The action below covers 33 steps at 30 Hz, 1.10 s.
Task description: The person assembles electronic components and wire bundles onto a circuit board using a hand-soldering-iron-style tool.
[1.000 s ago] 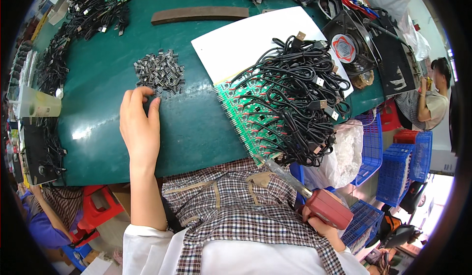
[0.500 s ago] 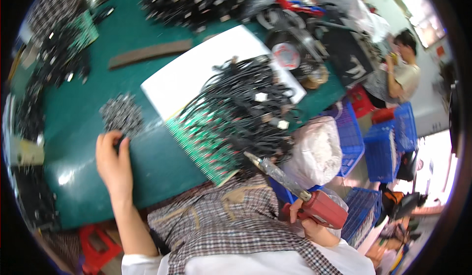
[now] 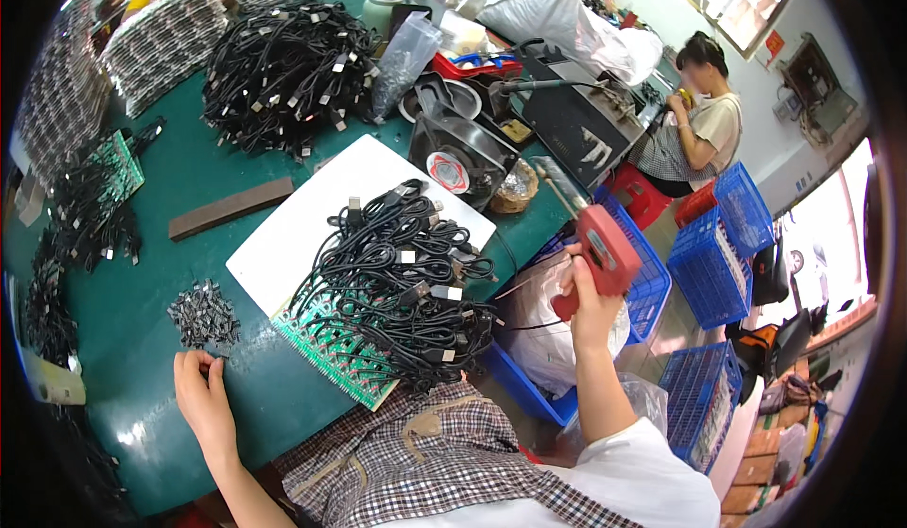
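My right hand (image 3: 593, 306) grips a red soldering gun (image 3: 609, 249), raised at the right side of the table with its metal barrel pointing up and away. My left hand (image 3: 206, 405) rests at the near edge of a heap of small dark metal pieces (image 3: 205, 315). Its thumb and fingers are curled close together; whatever lies between them is too small to make out. Between my hands, a green circuit board panel (image 3: 326, 347) lies on a white sheet (image 3: 283, 245), partly covered by a bundle of black USB cables (image 3: 406, 282).
A dark bar (image 3: 231, 209) lies beyond the heap on the green table (image 3: 151, 292). Farther back are a large cable pile (image 3: 288, 75) and stacked panels (image 3: 165, 37). A black fan (image 3: 463, 155) stands beside a tape roll (image 3: 515, 188). Blue crates (image 3: 709, 273) and a seated person (image 3: 709, 127) are at right.
The soldering gun has swung up and away from the cables and board, carried by my right hand. My left hand stays beside the heap of small pieces. The whole view has shifted.
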Tool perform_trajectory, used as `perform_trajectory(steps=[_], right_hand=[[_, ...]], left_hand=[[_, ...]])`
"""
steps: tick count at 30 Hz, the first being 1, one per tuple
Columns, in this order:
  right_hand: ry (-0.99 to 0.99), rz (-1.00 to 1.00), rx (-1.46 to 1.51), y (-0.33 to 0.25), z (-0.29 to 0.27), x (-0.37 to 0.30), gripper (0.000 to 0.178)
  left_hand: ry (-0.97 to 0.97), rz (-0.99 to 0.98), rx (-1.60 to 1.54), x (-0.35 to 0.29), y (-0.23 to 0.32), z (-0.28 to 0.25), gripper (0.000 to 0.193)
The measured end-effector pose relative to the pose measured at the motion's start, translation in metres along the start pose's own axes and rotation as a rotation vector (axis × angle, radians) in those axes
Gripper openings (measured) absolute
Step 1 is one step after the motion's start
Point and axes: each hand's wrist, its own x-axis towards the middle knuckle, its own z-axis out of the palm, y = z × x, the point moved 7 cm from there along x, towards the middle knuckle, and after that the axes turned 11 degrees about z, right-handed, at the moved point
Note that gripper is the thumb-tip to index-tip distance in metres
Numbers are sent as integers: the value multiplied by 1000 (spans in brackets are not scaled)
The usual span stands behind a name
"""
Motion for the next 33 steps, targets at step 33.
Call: perform_trajectory(steps=[33], right_hand=[[-374, -123, 4, -72, -19, -105, 49]], left_hand=[[-192, -460, -1084, -53, 12, 20, 11]])
